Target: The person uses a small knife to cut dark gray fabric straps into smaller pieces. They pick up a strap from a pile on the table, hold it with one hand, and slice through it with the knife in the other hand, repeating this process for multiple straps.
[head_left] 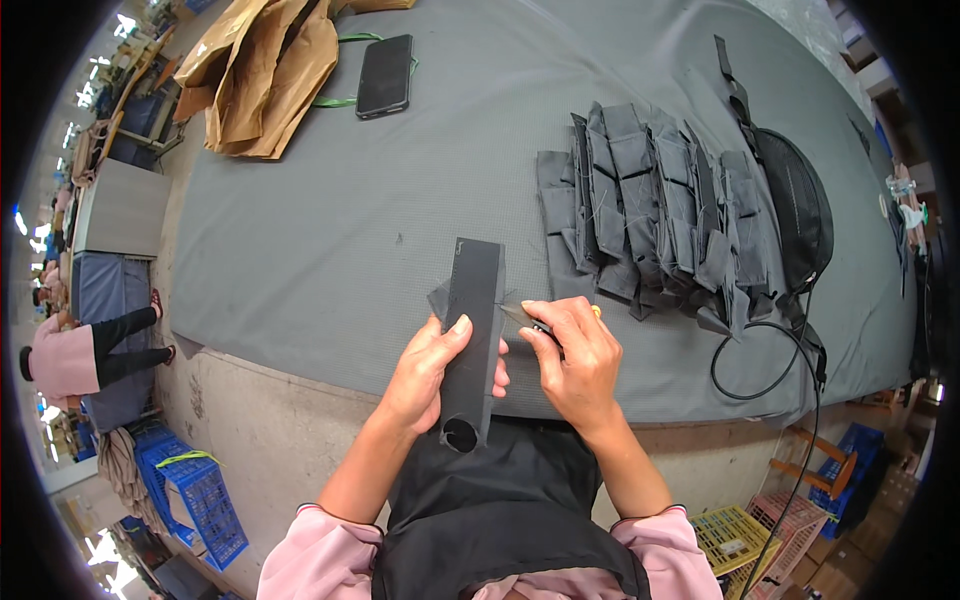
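Note:
My left hand (428, 372) is closed around a long dark grey fabric piece (472, 335), its thumb on top and fingertips showing past the right edge. The piece stands lengthwise away from me, with a black round patch (460, 434) at its near end and a loose flap of cloth on its left side. In my right hand (577, 355), thumb and fingers pinch a small pair of thread snips (517, 313). Their pointed blades touch or nearly touch the piece's right edge; the handle is mostly hidden in my fingers.
Grey cloth covers the table (330, 230). Stacked dark fabric pieces (640, 200) lie right of my hands, beside a black pouch (795, 210) with a cable. A phone (385, 76) and brown paper bag (270, 80) lie far left. Crates (195, 495) stand below; another person (75, 355) stands left.

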{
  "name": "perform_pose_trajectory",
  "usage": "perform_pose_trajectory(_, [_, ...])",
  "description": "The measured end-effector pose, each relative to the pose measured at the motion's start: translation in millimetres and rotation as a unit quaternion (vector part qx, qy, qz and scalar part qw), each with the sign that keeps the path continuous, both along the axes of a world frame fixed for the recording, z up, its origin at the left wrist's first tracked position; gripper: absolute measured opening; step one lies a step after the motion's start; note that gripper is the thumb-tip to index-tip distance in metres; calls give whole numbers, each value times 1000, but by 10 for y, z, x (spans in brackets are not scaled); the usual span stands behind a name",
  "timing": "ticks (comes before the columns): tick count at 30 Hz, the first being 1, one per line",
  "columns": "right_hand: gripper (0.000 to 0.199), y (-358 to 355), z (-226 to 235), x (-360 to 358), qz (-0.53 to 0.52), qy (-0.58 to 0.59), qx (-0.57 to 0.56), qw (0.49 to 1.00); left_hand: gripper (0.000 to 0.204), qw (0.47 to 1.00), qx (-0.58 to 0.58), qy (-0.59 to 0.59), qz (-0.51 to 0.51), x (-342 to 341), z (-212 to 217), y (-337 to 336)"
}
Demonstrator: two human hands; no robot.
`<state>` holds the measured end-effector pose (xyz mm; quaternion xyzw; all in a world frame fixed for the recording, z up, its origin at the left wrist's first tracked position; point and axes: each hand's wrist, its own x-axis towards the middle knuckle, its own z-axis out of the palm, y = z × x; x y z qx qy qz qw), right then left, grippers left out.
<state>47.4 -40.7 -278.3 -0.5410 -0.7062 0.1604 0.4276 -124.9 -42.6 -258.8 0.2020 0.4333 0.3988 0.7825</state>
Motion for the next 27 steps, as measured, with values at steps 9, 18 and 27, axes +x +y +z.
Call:
perform_pose_trajectory(9, [18, -63, 5, -6, -25, 83, -28, 996, 30, 1000, -4, 12, -4, -5, -4, -15])
perform_pose_trajectory(18, [19, -5, -27, 37, 24, 76, -84, 993, 36, 999, -15, 7, -45, -44, -18, -26])
perform_pose_trajectory(27, [24, 56, 132, -18, 103, 38, -69, 992, 39, 996, -7, 12, -83, -30, 6, -54])
